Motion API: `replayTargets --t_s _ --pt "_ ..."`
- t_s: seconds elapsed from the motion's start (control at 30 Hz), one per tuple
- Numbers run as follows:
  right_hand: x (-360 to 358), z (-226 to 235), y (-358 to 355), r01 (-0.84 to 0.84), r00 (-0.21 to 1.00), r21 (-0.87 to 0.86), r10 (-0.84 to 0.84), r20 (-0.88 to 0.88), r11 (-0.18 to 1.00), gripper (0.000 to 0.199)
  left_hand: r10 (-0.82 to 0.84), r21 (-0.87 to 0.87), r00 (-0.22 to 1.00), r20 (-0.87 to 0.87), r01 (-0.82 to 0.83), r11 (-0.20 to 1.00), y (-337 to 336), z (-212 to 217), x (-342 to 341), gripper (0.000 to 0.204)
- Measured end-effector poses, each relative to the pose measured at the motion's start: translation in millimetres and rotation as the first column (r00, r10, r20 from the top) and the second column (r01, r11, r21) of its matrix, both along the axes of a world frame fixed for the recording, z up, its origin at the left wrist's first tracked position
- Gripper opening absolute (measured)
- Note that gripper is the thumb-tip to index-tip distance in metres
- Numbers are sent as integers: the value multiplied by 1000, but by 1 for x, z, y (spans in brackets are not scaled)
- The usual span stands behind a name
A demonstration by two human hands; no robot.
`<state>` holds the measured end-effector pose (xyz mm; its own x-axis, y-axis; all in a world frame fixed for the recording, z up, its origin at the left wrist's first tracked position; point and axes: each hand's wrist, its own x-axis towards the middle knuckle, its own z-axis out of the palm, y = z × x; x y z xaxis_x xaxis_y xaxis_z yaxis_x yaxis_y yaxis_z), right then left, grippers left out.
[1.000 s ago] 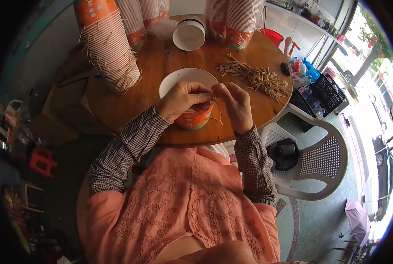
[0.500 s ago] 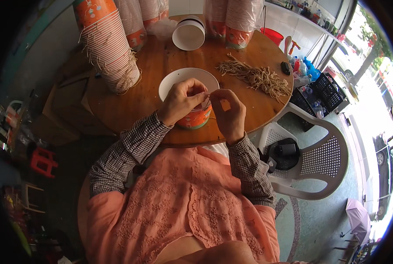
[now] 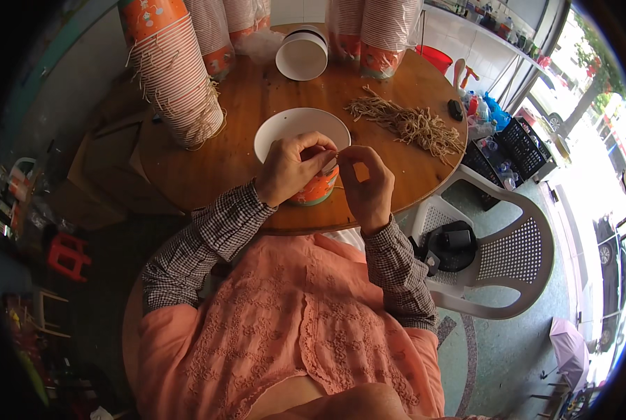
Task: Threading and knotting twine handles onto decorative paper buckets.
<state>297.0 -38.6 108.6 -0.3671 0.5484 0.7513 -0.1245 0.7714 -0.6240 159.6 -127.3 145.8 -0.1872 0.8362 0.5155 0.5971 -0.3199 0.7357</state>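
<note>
An orange paper bucket (image 3: 318, 190) with a white inside stands upright near the table's front edge. Over its near rim my left hand (image 3: 290, 168) is closed in a pinch, thumb against fingers. My right hand (image 3: 367, 183) pinches beside it, and the two sets of fingertips nearly meet. Between them is a thin strand, seemingly the end of a cord; most of it is hidden by the fingers. To the right lies a pile of loose tan cords (image 3: 412, 124). A tall leaning stack of nested buckets (image 3: 175, 80), cords hanging from their rims, is at the left.
Toward the back, white-lined buckets (image 3: 302, 57) lie on their side, between plastic-wrapped bucket stacks (image 3: 381, 35). A small black object (image 3: 455, 110) sits by the table's right edge. A grey plastic chair (image 3: 512, 259) holding a black bag (image 3: 451, 245) stands at the right.
Both hands have shifted very slightly right and down, still pinched together at the bucket's rim. The bucket has hardly moved.
</note>
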Motion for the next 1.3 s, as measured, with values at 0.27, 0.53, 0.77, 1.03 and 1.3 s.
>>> replayTargets --t_s 0.27,0.53,0.77,1.03,1.3 --pt "0 2 0 -45 999 -52 44 -26 998 11 22 94 990 -142 -8 996 3 -1 -2 8" --pt "4 11 -4 -124 992 -77 125 7 989 11 -150 -256 891 429 279 926 0 11 -15 12" --pt "2 0 -2 -276 959 -217 253 -126 937 13 -173 -105 364 915 629 770 4 6 -24 15" --pt "5 10 -9 -185 981 -160 174 -82 970 20 -107 -137 385 917 554 822 3 6 -16 20" --pt "9 4 4 -122 992 -38 121 -34 992 13 -109 -190 538 836 470 862 0 13 -6 21"
